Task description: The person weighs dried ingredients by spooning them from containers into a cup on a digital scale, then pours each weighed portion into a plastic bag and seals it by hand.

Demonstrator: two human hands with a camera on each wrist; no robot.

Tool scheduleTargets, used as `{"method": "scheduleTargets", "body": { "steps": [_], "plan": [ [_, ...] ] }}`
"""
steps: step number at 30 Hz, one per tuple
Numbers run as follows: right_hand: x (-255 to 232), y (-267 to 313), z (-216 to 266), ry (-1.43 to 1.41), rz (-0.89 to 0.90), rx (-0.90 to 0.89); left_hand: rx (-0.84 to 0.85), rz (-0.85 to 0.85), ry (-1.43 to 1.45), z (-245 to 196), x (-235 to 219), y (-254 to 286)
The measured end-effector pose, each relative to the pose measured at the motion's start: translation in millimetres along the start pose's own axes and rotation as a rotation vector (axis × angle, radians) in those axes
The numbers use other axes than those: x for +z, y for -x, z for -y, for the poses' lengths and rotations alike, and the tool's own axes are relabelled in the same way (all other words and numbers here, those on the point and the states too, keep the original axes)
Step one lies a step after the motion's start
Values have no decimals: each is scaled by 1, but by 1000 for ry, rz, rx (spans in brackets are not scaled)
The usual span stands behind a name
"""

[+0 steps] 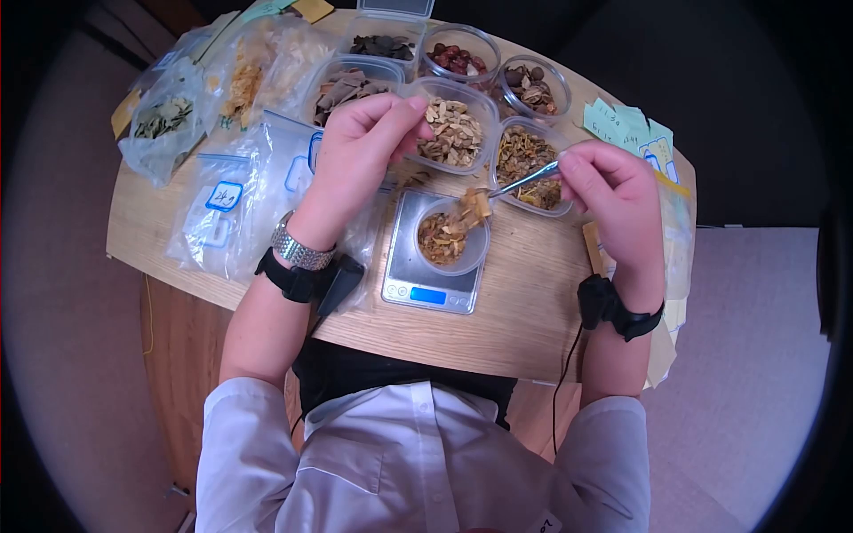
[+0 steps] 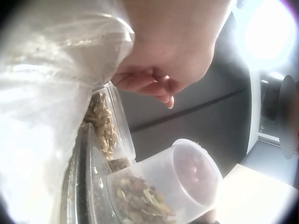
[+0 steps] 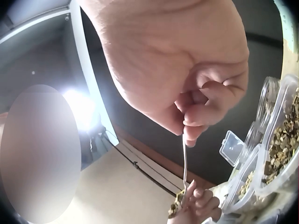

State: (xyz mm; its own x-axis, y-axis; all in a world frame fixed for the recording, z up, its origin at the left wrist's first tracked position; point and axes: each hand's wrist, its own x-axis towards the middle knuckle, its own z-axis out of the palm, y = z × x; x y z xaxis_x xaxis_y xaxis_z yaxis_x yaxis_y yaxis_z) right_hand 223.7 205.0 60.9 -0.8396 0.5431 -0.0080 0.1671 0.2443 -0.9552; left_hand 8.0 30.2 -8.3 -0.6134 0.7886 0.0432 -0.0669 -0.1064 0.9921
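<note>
Herbs pinched in tweezers by our right hand are going into the part-filled cup on the scale, our left hand hovering loosely curled, empty.

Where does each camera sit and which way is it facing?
Head: looks down on the table, scale, both forearms and hands.
Left wrist: under the left hand, facing its curled fingers and the cup.
Right wrist: under the right hand, along the tweezers.
Head and left-wrist views share the cup.
</note>
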Motion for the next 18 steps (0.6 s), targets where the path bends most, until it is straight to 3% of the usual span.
{"method": "scheduleTargets", "body": {
  "steps": [12, 15, 17, 18],
  "plan": [
    [0, 1, 0, 54, -6, -45, -8, 3, -5, 3, -1, -1],
    [5, 7, 9, 140, -11, -120, -5, 5, -4, 3, -1, -1],
    [6, 9, 12, 343, 6, -331, -9, 2, -9, 3, -1, 0],
    [6, 10, 13, 341, 6, -329, -10, 3, -7, 3, -1, -1]
  ]
}}
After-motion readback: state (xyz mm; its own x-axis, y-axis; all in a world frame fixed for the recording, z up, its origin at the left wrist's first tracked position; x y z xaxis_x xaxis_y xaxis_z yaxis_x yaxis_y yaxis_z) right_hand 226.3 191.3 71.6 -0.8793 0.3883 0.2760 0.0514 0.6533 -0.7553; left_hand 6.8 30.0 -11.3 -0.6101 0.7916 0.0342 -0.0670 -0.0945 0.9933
